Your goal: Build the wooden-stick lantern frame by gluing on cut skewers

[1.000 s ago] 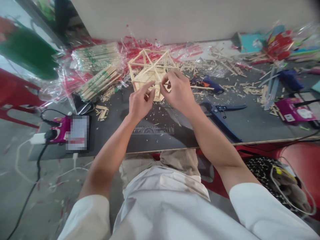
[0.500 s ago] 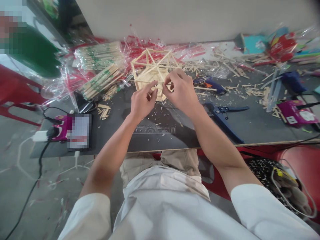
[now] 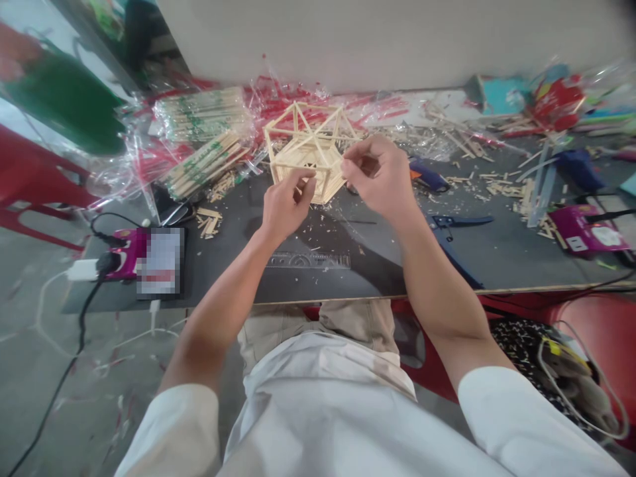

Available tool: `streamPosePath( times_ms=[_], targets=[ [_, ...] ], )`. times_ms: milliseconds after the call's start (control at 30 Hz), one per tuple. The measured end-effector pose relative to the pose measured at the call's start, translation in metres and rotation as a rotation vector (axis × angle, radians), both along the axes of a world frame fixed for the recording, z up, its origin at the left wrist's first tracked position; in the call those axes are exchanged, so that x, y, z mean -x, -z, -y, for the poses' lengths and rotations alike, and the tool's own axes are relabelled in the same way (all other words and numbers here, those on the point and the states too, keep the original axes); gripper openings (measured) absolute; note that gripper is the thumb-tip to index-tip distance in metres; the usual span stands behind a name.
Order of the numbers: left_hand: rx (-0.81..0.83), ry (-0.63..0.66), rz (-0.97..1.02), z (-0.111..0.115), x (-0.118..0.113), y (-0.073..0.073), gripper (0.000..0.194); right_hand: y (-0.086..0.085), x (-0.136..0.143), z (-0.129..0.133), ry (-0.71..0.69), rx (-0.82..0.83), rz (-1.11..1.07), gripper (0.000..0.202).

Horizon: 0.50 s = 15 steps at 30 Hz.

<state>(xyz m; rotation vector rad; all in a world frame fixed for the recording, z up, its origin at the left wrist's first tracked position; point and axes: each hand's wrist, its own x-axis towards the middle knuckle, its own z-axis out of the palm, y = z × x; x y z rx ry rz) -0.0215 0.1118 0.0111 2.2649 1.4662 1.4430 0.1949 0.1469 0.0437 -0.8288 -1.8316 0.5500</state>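
Observation:
A polygonal frame of thin wooden sticks [image 3: 320,158] stands on the dark table, with crossing sticks on top and a slatted base. My left hand [image 3: 288,204] is closed at its near left side, thumb and index finger pinching the frame by a front stick. To the frame's right, my right hand [image 3: 380,173] is raised, thumb and index fingertips pressed together close to the frame's right edge. Whatever lies between those fingertips is too small to make out. A clear plastic ruler [image 3: 308,260] lies flat in front of the frame.
Bundles of wooden sticks [image 3: 203,162] in plastic wrap lie at the left back. Blue-handled cutters [image 3: 457,255] and a blue glue gun [image 3: 430,175] are on the right. A phone [image 3: 159,262] sits near the left edge. Cut stick pieces [image 3: 209,222] are scattered about. A person's green sleeve [image 3: 69,99] shows at upper left.
My right hand has moved right, away from the front of the frame, uncovering more of its right side. My left hand stays at the frame's near left side.

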Motion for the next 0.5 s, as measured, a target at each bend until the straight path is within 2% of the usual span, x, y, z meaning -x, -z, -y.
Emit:
streamPosePath(
  times_ms=[133,267,367,500],
  targets=[
    [-0.007,0.061,0.01,0.008,-0.005,-0.012,0.043,0.003,0.008,-0.001,-0.086,0.133,-0.141,0.045],
    [0.024,0.156,0.021,0.017,-0.009,-0.031,0.051,0.004,0.016,0.004,-0.083,0.053,-0.093,0.046],
    [0.09,0.2,0.042,0.02,-0.011,-0.041,0.048,0.005,0.021,0.01,-0.132,0.024,-0.062,0.042],
    [0.166,0.229,0.017,0.017,-0.007,-0.049,0.04,0.007,0.023,0.012,-0.202,0.095,-0.075,0.041]
  ],
)
